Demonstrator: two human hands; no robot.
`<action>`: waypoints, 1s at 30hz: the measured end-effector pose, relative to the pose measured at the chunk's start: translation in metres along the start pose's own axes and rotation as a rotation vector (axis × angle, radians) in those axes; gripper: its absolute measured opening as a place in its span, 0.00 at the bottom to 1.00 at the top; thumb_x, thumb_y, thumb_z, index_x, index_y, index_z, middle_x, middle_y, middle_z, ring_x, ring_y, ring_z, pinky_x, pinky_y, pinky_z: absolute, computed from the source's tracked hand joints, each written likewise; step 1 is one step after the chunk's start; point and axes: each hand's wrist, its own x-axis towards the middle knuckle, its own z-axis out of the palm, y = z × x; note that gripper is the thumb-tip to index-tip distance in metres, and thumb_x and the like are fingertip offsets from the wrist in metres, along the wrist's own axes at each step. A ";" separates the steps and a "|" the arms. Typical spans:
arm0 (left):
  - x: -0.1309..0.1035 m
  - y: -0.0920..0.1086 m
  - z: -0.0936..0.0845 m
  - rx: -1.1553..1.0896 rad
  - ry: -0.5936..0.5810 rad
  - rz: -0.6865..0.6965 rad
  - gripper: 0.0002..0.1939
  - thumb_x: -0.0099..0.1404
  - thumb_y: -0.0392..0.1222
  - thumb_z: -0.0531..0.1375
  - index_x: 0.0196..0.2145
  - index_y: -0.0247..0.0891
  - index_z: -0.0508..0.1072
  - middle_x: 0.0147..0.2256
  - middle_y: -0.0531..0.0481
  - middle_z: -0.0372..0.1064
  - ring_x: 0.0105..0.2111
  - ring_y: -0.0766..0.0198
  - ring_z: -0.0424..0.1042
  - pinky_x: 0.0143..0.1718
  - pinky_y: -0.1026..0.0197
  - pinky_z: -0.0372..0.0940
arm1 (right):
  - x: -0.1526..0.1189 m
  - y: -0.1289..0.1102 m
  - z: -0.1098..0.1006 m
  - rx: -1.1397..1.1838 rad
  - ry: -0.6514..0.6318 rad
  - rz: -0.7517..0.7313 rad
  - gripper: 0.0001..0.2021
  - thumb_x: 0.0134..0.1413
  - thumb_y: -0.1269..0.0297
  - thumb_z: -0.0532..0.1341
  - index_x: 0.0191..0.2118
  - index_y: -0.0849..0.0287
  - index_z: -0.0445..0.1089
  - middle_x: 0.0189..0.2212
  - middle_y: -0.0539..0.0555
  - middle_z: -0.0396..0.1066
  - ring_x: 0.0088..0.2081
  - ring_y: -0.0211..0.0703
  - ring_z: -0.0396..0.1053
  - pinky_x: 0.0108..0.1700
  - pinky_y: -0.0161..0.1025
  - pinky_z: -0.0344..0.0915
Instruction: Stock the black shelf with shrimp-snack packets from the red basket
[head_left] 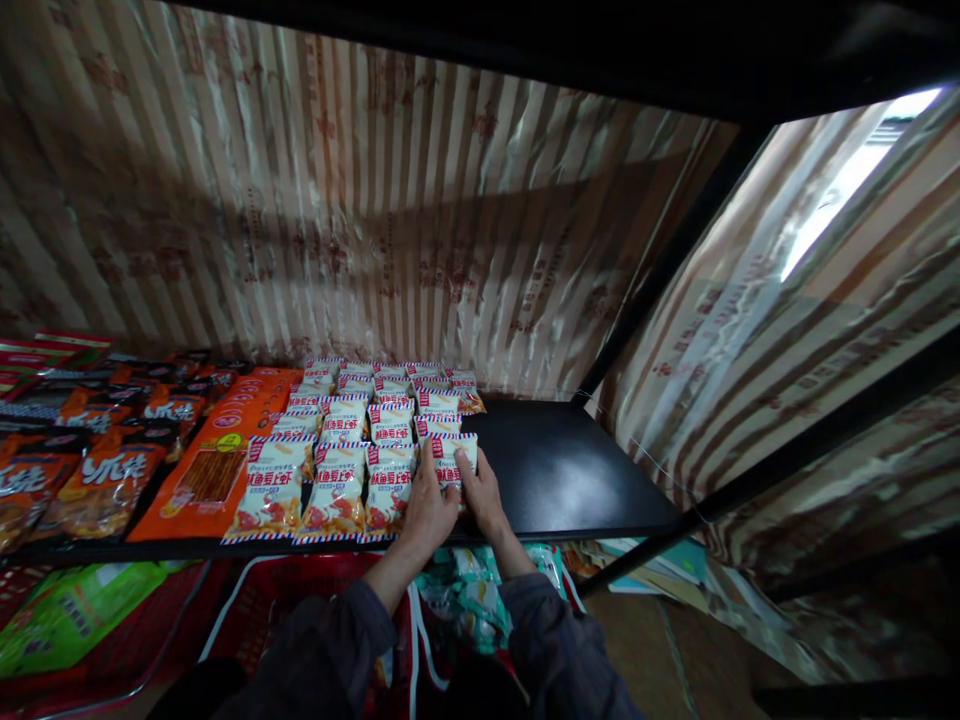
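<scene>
Rows of small white snack bags with red lettering lie on a black shelf. At the right end of the front row, one white snack bag is between my two hands. My left hand holds its left side, with the thumb over its lower front. My right hand has its fingers along the bag's right edge. Both hands are closed around this bag, which overlaps the bags behind it.
Orange packs and dark orange snack bags lie to the left on the shelf. Below are red baskets, a green bag and teal packets. A black post slants at the right, before striped sheeting.
</scene>
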 end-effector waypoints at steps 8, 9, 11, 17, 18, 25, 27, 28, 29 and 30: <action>0.002 -0.004 0.003 0.009 0.012 0.028 0.40 0.56 0.32 0.52 0.64 0.29 0.39 0.64 0.37 0.43 0.64 0.56 0.45 0.62 0.54 0.47 | 0.002 0.001 0.000 -0.026 0.002 -0.006 0.24 0.53 0.45 0.52 0.47 0.58 0.68 0.39 0.54 0.74 0.40 0.49 0.71 0.42 0.41 0.65; 0.002 -0.005 0.003 0.011 0.006 0.030 0.40 0.56 0.32 0.52 0.64 0.29 0.39 0.64 0.36 0.42 0.64 0.55 0.44 0.62 0.54 0.47 | 0.002 0.001 0.000 -0.023 0.004 -0.010 0.24 0.54 0.45 0.52 0.47 0.57 0.68 0.39 0.54 0.74 0.40 0.48 0.71 0.42 0.41 0.65; 0.001 -0.005 0.002 0.011 -0.009 0.024 0.40 0.56 0.32 0.52 0.64 0.27 0.39 0.64 0.36 0.41 0.64 0.55 0.44 0.63 0.54 0.46 | 0.002 0.003 0.000 -0.014 0.010 -0.008 0.23 0.53 0.45 0.52 0.46 0.57 0.68 0.39 0.53 0.74 0.39 0.49 0.71 0.42 0.41 0.65; -0.001 0.000 -0.001 0.012 -0.036 0.000 0.40 0.56 0.32 0.51 0.64 0.27 0.39 0.64 0.35 0.42 0.63 0.57 0.45 0.63 0.54 0.46 | 0.002 0.004 -0.001 -0.017 0.013 0.008 0.24 0.52 0.44 0.53 0.44 0.57 0.69 0.38 0.54 0.75 0.39 0.49 0.71 0.41 0.41 0.65; -0.002 0.000 -0.002 0.015 -0.035 -0.001 0.40 0.56 0.32 0.51 0.64 0.26 0.39 0.64 0.35 0.42 0.63 0.57 0.45 0.63 0.54 0.46 | 0.002 0.004 -0.002 -0.022 0.015 0.007 0.23 0.52 0.44 0.53 0.44 0.57 0.69 0.38 0.54 0.75 0.38 0.49 0.71 0.40 0.41 0.65; -0.004 -0.002 0.001 0.034 -0.027 -0.006 0.41 0.55 0.33 0.52 0.64 0.25 0.39 0.64 0.34 0.42 0.63 0.55 0.45 0.62 0.54 0.47 | 0.001 0.004 -0.001 -0.040 0.025 0.013 0.22 0.51 0.44 0.53 0.42 0.56 0.70 0.36 0.52 0.75 0.38 0.48 0.71 0.40 0.40 0.65; -0.004 -0.003 0.001 0.032 -0.025 -0.007 0.41 0.55 0.33 0.52 0.64 0.25 0.39 0.64 0.34 0.43 0.63 0.55 0.47 0.62 0.55 0.48 | 0.002 0.006 0.000 -0.041 0.034 0.017 0.22 0.51 0.44 0.53 0.41 0.56 0.70 0.35 0.53 0.75 0.38 0.48 0.71 0.39 0.40 0.66; -0.004 -0.003 0.002 0.036 -0.024 -0.010 0.41 0.55 0.33 0.52 0.64 0.25 0.38 0.64 0.34 0.43 0.63 0.55 0.47 0.62 0.55 0.48 | 0.003 0.007 0.001 -0.044 0.037 0.016 0.23 0.51 0.44 0.53 0.40 0.56 0.71 0.35 0.53 0.75 0.37 0.48 0.71 0.39 0.40 0.66; -0.004 -0.003 0.002 0.041 -0.023 -0.015 0.41 0.55 0.33 0.52 0.64 0.25 0.39 0.64 0.33 0.43 0.63 0.55 0.47 0.62 0.55 0.48 | 0.003 0.008 0.001 -0.051 0.039 0.012 0.23 0.51 0.43 0.53 0.40 0.56 0.71 0.35 0.53 0.75 0.37 0.48 0.71 0.39 0.40 0.66; -0.005 -0.003 0.001 0.048 -0.024 -0.020 0.41 0.56 0.33 0.52 0.64 0.24 0.39 0.64 0.33 0.43 0.63 0.55 0.47 0.62 0.55 0.47 | 0.003 0.008 0.001 -0.060 0.040 0.006 0.23 0.51 0.43 0.53 0.40 0.57 0.71 0.35 0.53 0.75 0.37 0.48 0.71 0.39 0.40 0.66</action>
